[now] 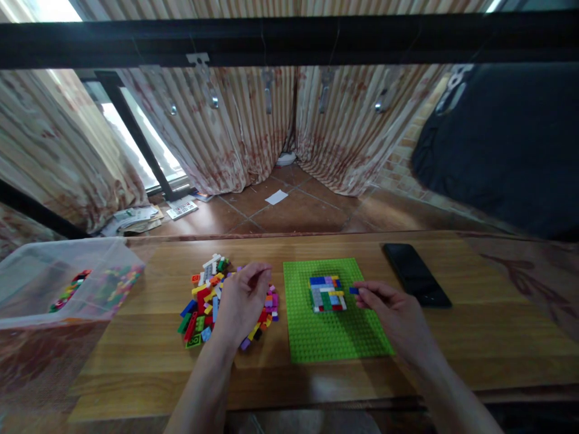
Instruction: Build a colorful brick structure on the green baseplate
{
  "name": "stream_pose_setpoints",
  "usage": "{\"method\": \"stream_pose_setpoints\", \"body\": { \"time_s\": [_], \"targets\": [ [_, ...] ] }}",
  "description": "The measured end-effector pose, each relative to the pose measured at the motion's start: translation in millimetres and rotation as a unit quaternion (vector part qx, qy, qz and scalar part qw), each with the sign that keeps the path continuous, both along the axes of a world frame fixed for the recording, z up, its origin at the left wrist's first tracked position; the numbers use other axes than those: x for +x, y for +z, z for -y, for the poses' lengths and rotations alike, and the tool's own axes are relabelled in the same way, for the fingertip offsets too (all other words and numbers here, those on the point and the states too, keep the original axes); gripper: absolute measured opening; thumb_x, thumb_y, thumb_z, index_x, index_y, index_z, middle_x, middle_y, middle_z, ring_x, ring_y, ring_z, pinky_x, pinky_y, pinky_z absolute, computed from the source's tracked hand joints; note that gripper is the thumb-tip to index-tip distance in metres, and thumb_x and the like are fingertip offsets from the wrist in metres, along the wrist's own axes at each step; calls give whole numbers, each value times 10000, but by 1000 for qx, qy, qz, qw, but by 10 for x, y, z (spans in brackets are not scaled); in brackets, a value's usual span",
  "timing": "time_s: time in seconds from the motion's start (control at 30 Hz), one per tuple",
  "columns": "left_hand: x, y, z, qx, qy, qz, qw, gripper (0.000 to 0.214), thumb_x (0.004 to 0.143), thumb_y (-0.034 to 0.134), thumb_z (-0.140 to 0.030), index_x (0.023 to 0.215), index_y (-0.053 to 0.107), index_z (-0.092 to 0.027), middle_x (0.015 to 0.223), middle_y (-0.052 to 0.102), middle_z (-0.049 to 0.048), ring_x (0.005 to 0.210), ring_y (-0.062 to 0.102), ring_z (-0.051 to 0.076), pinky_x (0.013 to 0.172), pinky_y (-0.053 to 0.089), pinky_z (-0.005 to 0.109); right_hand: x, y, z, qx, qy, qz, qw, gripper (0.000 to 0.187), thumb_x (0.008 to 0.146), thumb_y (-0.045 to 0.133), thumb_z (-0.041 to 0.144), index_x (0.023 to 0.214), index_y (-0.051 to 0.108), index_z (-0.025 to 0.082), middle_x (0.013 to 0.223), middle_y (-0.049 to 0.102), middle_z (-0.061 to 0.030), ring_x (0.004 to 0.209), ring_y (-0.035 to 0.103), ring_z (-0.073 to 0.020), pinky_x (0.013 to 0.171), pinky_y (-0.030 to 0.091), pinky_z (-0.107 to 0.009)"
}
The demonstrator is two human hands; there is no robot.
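My right hand (400, 313) pinches a small dark blue brick (353, 290) between thumb and fingertips, just right of a multicoloured brick structure (326, 295). That structure stands on a green baseplate (312, 343), its top a patchwork of blue, white, yellow, grey and green bricks. Over a heap of loose bricks (199, 307) on the left hovers my left hand (244, 298), its fingers drawn together in a pinch. Whether anything is between those fingertips I cannot tell. The left hand and wrist hide part of the heap.
A black phone (416, 274) lies right of the baseplate on the wooden table (149, 361). At the far left stands a clear plastic box (36, 259) with more bricks inside. A dark horizontal bar (289, 45) with hanging clips crosses above. Papers (136, 218) lie on the floor behind.
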State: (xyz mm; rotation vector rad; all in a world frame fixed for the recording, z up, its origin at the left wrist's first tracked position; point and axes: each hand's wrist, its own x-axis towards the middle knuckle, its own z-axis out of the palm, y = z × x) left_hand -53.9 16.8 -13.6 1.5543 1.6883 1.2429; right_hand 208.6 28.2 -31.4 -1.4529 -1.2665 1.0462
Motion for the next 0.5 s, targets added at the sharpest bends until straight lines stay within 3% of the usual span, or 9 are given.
{"method": "stream_pose_setpoints", "body": {
  "time_s": [0.2,0.5],
  "targets": [
    [59,64,2,-9,-16,-24,1000,180,836,533,-263,830,691,-177,716,691,18,640,621,147,595,462,226,42,-140,10,-12,63,52,997,251,673,682,317,885,714,187,808,725,-51,740,671,-193,713,553,-341],
    [47,83,14,-14,-38,-61,997,182,850,512,-245,813,681,-187,724,689,12,651,623,145,611,455,231,6,-141,2,3,70,67,995,314,683,626,233,991,644,179,817,693,-44,738,664,-178,685,557,-311]
  ]
}}
